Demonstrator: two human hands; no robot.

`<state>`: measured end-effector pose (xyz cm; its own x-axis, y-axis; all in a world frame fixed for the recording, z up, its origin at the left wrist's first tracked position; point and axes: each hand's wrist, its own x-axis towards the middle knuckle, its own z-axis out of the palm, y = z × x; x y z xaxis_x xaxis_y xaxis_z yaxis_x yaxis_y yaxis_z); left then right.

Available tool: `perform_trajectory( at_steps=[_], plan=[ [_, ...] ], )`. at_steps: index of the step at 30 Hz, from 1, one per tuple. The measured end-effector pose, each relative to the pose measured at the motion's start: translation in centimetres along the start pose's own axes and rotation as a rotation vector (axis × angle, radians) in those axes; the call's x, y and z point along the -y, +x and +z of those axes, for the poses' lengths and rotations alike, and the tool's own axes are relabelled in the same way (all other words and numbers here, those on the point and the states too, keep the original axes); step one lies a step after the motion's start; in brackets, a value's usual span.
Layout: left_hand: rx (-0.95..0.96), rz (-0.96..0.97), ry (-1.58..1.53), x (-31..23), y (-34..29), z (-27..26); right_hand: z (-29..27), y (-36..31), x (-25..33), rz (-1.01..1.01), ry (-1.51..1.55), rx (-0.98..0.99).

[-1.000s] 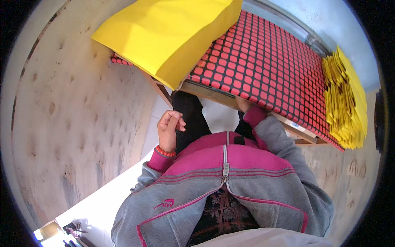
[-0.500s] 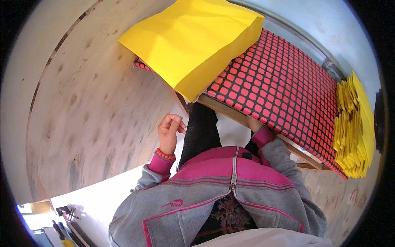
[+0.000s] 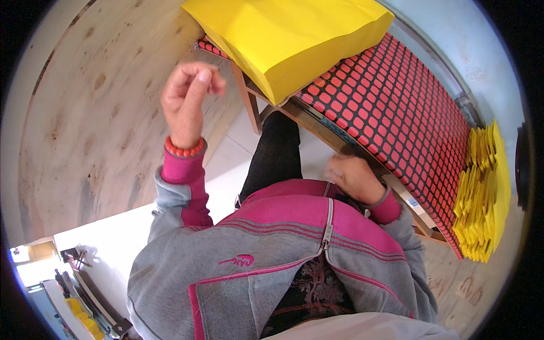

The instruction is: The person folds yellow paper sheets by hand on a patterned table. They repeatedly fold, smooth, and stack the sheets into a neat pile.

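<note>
Yellow gusseted bag (image 3: 289, 42): matte, lightly creased, side panel folded down; on red-and-black patterned desk (image 3: 408, 113), right of and beyond left hand (image 3: 187, 102), fingers curled together. Right hand (image 3: 357, 177): blurred; finger closure cannot be told.

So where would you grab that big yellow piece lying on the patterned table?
I'd take the big yellow piece by its near corner, coming from the front and pinching from above and below. That corner juts past the front edge of the patterned table, so its underside should be easier to reach.
</note>
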<state>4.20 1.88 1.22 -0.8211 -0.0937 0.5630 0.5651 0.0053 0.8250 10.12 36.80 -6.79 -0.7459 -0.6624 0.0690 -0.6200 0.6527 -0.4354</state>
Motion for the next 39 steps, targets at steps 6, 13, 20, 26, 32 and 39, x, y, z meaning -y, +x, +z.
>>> perform_trajectory(
  at_steps=[6,13,20,26,32,39],
  plan=[
    [0.307,0.178,0.109,-1.8,5.7,1.3,-11.8,4.9,7.6,-0.358,0.389,0.126],
    [0.482,0.010,0.248,0.2,7.7,1.3,-17.1,15.8,7.7,-0.697,0.161,-0.177],
    [0.444,-0.078,-0.053,1.1,8.0,1.3,-16.6,18.9,5.6,-0.673,0.121,-0.084],
    [0.348,-0.035,-0.163,1.4,7.1,1.0,-16.1,19.2,6.0,-0.639,0.162,-0.111],
    [0.320,-0.093,-0.157,1.2,6.7,0.4,-16.2,19.0,6.3,-0.574,0.170,-0.085],
    [0.492,0.091,-0.026,0.6,6.9,-0.8,-15.2,19.1,6.2,-0.606,0.103,-0.195]
  ],
)
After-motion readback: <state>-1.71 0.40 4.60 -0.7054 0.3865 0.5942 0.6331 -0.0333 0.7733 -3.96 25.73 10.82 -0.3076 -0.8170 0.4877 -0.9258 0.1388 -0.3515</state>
